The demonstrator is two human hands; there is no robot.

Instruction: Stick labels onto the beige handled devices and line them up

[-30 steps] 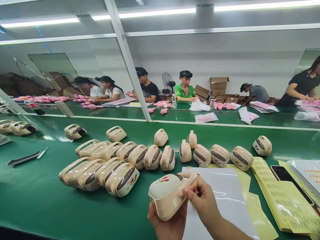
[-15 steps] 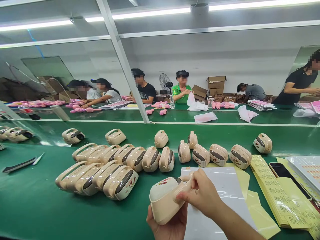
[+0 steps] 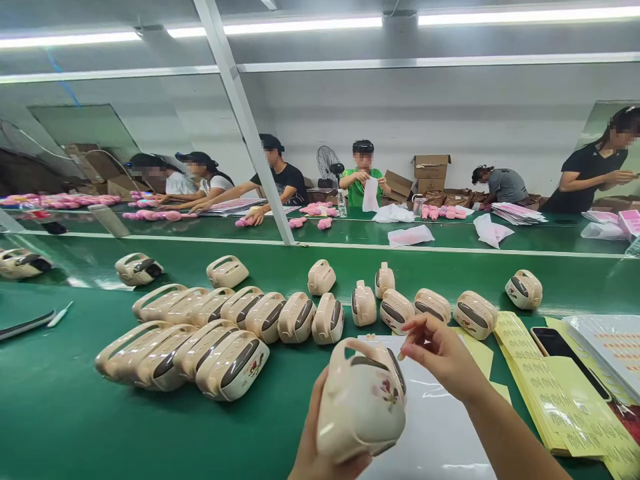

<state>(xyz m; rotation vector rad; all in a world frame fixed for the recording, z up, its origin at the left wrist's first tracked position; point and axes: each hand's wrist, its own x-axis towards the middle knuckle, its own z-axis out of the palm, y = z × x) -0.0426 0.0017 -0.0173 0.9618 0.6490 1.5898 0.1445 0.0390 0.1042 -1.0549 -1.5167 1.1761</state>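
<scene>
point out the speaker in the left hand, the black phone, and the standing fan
cream speaker point(image 3: 363, 403), head view, on its front face beside the flower print
black phone point(image 3: 563, 349), head view, on the middle of its dark screen
standing fan point(image 3: 327, 163), head view, on its round wire cage

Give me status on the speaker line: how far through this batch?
Done, by the look of it: two tight rows of beige speakers packed at left. In hand: left hand holds one speaker handle-up; right hand pinches something too small to identify above the white backing sheet. Probably left: loose units scattered behind, plus yellow label sheets.
</scene>
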